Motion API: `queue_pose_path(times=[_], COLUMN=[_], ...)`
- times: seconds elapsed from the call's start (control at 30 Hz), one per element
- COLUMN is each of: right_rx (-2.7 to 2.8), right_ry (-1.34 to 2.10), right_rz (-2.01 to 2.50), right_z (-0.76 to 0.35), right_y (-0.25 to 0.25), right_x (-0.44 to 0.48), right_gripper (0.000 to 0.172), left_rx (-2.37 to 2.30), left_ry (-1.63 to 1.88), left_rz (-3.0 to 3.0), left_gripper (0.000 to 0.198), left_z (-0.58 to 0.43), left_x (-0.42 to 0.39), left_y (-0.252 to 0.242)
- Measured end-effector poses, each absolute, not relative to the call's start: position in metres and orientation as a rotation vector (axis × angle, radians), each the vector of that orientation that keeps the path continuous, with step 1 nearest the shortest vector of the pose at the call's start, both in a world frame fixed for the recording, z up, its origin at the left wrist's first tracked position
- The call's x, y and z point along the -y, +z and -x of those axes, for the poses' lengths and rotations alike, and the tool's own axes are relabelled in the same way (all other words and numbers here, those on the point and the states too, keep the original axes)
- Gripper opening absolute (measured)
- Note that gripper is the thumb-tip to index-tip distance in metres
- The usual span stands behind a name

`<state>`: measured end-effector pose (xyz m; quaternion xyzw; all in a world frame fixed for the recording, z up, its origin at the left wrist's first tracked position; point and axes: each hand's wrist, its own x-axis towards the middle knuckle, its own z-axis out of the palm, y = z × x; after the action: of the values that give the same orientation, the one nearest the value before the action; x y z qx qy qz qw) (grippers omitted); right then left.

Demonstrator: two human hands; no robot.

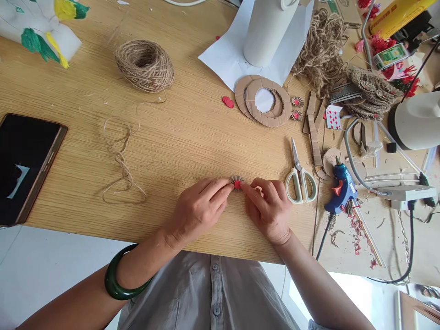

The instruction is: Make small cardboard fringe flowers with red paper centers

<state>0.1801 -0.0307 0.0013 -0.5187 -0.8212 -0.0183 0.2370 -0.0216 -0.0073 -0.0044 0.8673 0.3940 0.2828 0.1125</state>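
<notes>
Low over the wooden table, a small pleated cardboard rosette (235, 177) with a red round centre (237, 184) is between my two hands. My left hand (201, 204) pinches its left edge between thumb and fingers. From the right, my right hand (270, 206) has a fingertip on the red centre, its other fingers curled in. Its thumb is partly hidden, so its full hold cannot be made out. Scissors (300, 176) with pale handles lie just right of my right hand. Two similar rosettes (297, 102) rest farther up, beside cardboard rings (252, 89).
A twine ball (145, 66) trails loose twine (122, 160) at left, near a phone (29, 167). A blue glue gun (342, 188) with its cord lies right. Red discs (228, 101), a white cylinder (268, 34) on paper, and a tangled twine heap (319, 50) stand farther back.
</notes>
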Motion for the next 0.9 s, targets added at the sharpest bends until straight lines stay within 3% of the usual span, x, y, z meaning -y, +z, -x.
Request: queue_pose_path(times=[0.33, 0.5, 0.67, 0.9], right_rx=[2.301, 2.288, 2.285, 2.218], right_ry=[-0.128, -0.130, -0.120, -0.008], right_rz=[1.459, 1.428, 1.427, 1.387], right_z=[-0.1776, -0.1783, -0.1786, -0.1815], right_y=[-0.0009, -0.0013, -0.0017, 0.0017], right_x=[0.0315, 0.0316, 0.0318, 0.0308], right_gripper=[0.031, 0.038, 0.042, 0.041], left_rx=[-1.242, -1.001, -1.031, -1.056], left_ry=[1.066, 0.938, 0.889, 0.880], left_rz=[-2.427, -2.684, -2.739, -2.740], left_gripper=[0.033, 0.034, 0.025, 0.029], left_z=[0.0243, 0.0238, 0.0190, 0.0182], left_x=[0.0105, 0.0100, 0.0076, 0.0076], left_y=[-0.0003, 0.0020, -0.0007, -0.0005])
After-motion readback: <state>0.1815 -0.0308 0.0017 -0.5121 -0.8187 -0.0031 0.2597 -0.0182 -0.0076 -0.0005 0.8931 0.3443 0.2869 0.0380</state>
